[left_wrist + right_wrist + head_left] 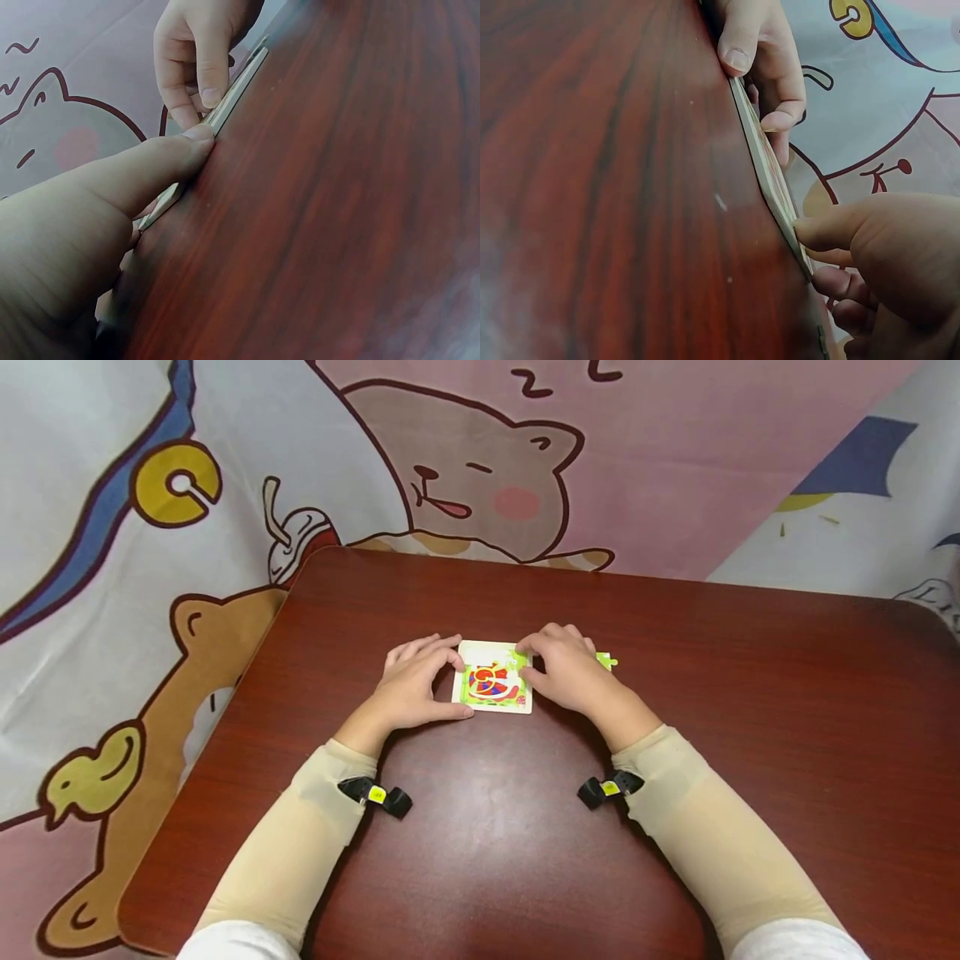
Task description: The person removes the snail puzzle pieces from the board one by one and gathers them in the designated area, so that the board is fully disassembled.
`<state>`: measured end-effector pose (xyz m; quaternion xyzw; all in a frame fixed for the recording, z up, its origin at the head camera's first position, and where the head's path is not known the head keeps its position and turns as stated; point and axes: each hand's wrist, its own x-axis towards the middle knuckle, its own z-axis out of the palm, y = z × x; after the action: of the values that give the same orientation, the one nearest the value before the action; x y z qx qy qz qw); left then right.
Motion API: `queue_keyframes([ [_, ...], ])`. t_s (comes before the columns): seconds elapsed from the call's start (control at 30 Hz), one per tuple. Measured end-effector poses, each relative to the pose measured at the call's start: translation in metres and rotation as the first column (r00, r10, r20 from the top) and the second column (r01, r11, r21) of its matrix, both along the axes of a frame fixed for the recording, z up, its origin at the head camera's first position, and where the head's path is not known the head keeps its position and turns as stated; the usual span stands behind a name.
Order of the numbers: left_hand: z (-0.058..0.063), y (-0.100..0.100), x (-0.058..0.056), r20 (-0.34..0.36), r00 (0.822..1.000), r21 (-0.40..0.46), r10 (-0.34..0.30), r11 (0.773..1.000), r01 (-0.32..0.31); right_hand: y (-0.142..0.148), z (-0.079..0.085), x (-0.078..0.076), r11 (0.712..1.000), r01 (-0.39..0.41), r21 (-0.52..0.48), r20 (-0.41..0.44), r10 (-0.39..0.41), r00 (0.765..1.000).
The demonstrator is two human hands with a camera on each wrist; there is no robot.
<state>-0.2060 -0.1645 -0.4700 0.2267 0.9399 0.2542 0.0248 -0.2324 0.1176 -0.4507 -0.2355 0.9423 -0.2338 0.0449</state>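
A small square wooden jigsaw puzzle (pixel 491 703) with a pale frame lies on the table. Its picture shows a red, blue and yellow figure on green, and a pale area shows along the top. My left hand (pixel 408 685) holds the frame at its left side, thumb at the near left corner and fingers toward the far edge. At the upper right of the puzzle, my right hand (pixel 573 668) pinches a green puzzle piece (pixel 519 658) between thumb and index finger; the hand mostly hides it. Both wrist views show the frame edge-on, with the left thumb (pixel 199 133) against it.
Another green puzzle piece (pixel 606 660) lies on the table just beyond the right hand, partly hidden. The dark red-brown wooden table (pixel 750 735) has rounded corners. A cartoon-printed cloth (pixel 645 468) hangs behind it and on the left.
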Motion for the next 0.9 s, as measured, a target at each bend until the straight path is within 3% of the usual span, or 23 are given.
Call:
queue_keyframes([
  [0.47,0.0,0.0,-0.001,0.002,1.0,-0.002,-0.006,1.0,0.006,-0.005,0.011,-0.005,0.999,-0.034,0.03,0.033,0.033,0.999],
  [0.63,0.0,0.0,-0.001,0.003,1.0,-0.003,-0.004,1.0,0.004,-0.012,0.021,-0.005,0.999,-0.007,0.048,0.129,0.0,0.992],
  [0.9,-0.001,-0.001,-0.003,0.005,1.0,-0.01,-0.005,1.0,0.005,-0.021,0.027,-0.006,0.998,0.036,0.047,0.278,-0.048,0.959],
])
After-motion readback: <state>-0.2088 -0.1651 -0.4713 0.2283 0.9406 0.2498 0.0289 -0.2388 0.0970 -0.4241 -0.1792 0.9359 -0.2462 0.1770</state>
